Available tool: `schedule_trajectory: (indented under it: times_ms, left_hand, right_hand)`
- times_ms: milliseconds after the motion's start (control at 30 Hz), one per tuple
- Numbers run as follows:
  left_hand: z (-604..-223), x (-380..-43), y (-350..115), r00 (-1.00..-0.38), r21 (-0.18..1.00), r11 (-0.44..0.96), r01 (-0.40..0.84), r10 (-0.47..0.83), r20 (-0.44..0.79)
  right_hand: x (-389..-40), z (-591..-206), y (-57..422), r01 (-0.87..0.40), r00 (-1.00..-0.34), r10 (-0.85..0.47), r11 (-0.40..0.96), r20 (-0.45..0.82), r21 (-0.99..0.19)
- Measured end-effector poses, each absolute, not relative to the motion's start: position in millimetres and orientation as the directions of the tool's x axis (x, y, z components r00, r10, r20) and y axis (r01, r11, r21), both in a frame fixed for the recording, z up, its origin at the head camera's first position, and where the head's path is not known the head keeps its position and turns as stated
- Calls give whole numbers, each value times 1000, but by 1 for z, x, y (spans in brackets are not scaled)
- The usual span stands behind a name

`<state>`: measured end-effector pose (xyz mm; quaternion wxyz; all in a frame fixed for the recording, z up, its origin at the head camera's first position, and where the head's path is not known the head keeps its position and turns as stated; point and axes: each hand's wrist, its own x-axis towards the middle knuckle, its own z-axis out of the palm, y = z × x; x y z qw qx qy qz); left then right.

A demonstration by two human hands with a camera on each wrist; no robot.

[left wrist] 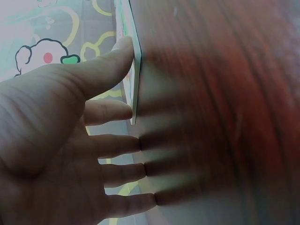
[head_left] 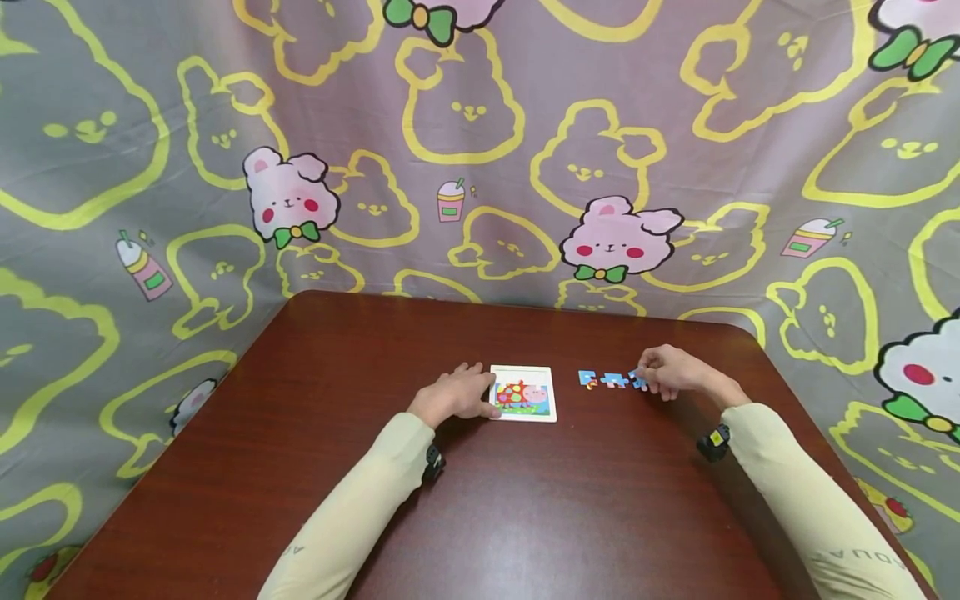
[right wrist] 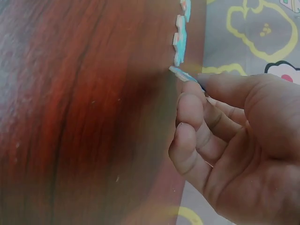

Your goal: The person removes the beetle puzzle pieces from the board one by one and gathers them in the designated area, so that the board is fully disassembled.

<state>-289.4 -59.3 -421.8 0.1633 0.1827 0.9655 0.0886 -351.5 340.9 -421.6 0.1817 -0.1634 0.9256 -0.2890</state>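
Note:
A white-framed puzzle board (head_left: pixel 522 417) lies on the table, its lower part filled with a pink pig in a spotted red outfit. My left hand (head_left: pixel 459 393) rests at the board's left edge, fingers spread and fairly straight; in the left wrist view the thumb (left wrist: pixel 110 63) touches the frame. Right of the board, my right hand (head_left: pixel 670 371) pinches a blue puzzle piece (right wrist: pixel 185 75) between thumb and index finger, the piece tilted up from the table at one end. Two loose puzzle pieces, one (head_left: pixel 587 379) nearer the board and another (head_left: pixel 614 381) beside the hand, lie flat.
The brown wooden table (head_left: pixel 525 508) reaches back to a patterned cloth (head_left: pixel 480 167) hanging behind and at the sides. A small black wrist camera (head_left: pixel 714 443) sits under the right sleeve, another (head_left: pixel 433 461) under the left.

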Motion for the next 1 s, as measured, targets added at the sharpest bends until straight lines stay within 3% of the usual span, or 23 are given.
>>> schedule_trajectory:
  times_ms: [533,1000]
  left_hand:
    - [-421,-290,-60,-879,229,919,321,379,-290]
    - [-421,-290,-59,-875,233,918,322,382,-296]
  right_hand:
    - [-353,-432,345,-130,-900,-342,801,-269,-585]
    - [-352,-428,339,-212,-890,-388,818,-241,-535]
